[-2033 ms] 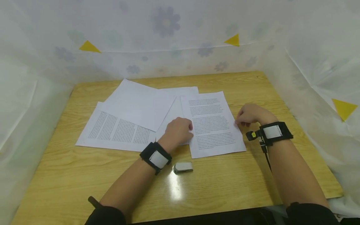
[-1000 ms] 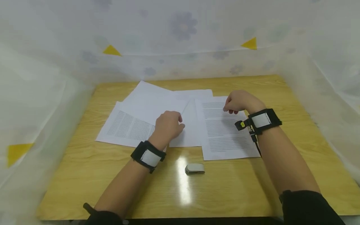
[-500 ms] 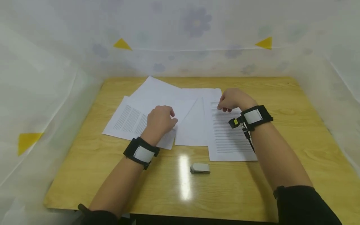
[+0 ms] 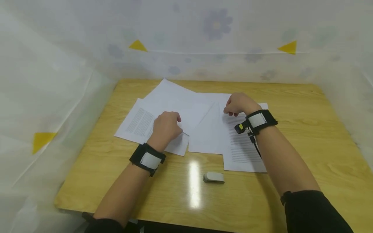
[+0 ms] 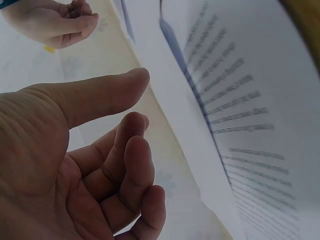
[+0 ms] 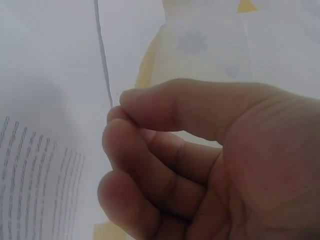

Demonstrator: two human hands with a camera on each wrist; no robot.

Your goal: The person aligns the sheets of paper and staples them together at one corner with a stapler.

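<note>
Several paper sheets lie fanned across the wooden table (image 4: 291, 129). My left hand (image 4: 167, 126) rests over the near edge of the left printed sheet (image 4: 139, 122), under a blank sheet (image 4: 180, 103). In the left wrist view this hand (image 5: 125, 165) has loosely curled fingers, holds nothing, and has printed paper (image 5: 250, 115) beside it. My right hand (image 4: 236, 103) sits at the top left corner of the right printed sheet (image 4: 244, 152). In the right wrist view the thumb presses the index fingertip (image 6: 116, 107) just where that sheet's edge (image 6: 102, 65) ends, pinching it.
A small grey stapler (image 4: 213, 177) lies on the table in front of the papers. A blank middle sheet (image 4: 207, 134) overlaps the right printed one. White flowered sheeting (image 4: 204, 38) with yellow triangles walls in the table on three sides.
My left hand has moved left, from the middle sheet to the left stack. My right hand went from the printed sheet's right edge to its top left corner.
</note>
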